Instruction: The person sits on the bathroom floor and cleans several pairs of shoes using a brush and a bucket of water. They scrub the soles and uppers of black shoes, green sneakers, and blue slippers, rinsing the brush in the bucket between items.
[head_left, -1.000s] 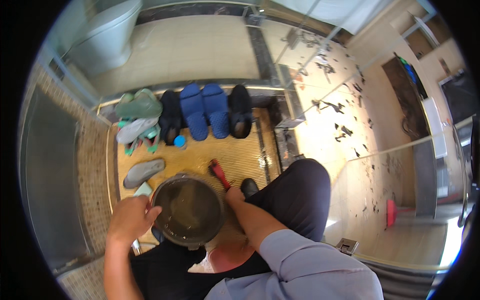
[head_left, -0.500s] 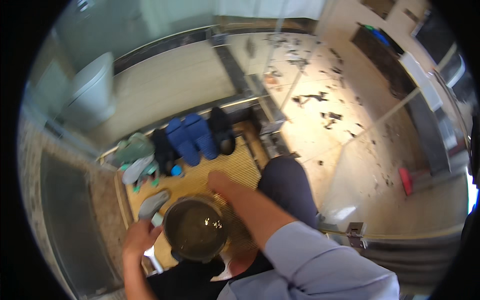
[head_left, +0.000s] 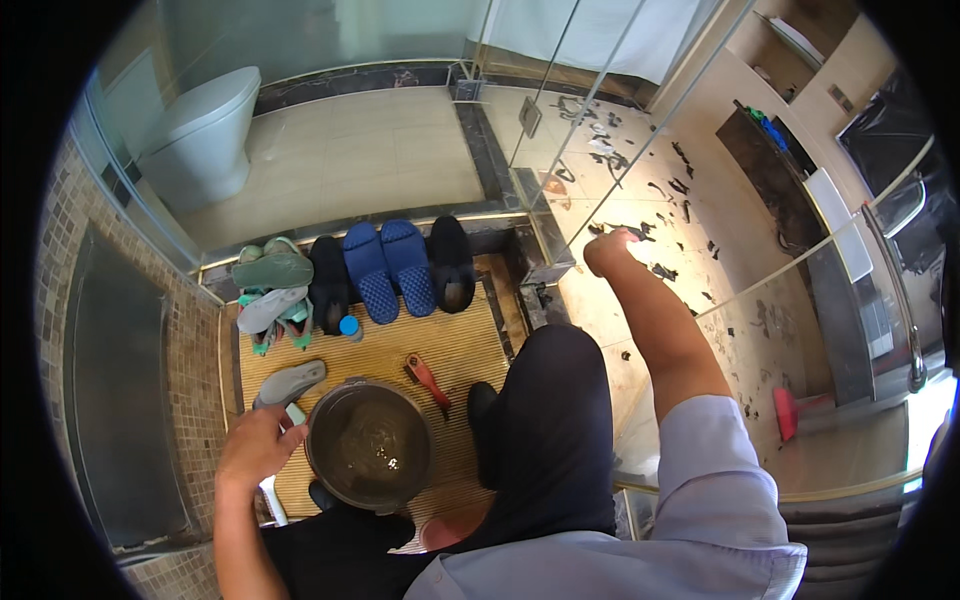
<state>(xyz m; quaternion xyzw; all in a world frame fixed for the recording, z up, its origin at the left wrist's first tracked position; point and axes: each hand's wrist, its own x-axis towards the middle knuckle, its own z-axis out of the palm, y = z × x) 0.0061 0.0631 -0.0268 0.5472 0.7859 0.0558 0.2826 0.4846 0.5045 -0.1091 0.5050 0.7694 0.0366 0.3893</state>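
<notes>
Round grey bucket (head_left: 327, 425) near yellow mat's (head_left: 465, 350) lower edge likely wants steadying; my left hand (head_left: 257, 443) half-curls alongside, right hand (head_left: 608, 252) outstretched, holds unclear.

Bucket (head_left: 324, 447): stands on the mat (head_left: 478, 332), just right of the left hand (head_left: 262, 440). Brush (head_left: 429, 383): lies on the mat, right of the bucket. Slippers (head_left: 370, 275): rest beyond both, between two shoes (head_left: 327, 280), with a bottle (head_left: 350, 327) just on their near side. Toilet (head_left: 205, 135): stands farther back, at left.

Smooth bucket (head_left: 338, 402), ribbed mat (head_left: 460, 338), dimpled blue slippers (head_left: 371, 276)
</notes>
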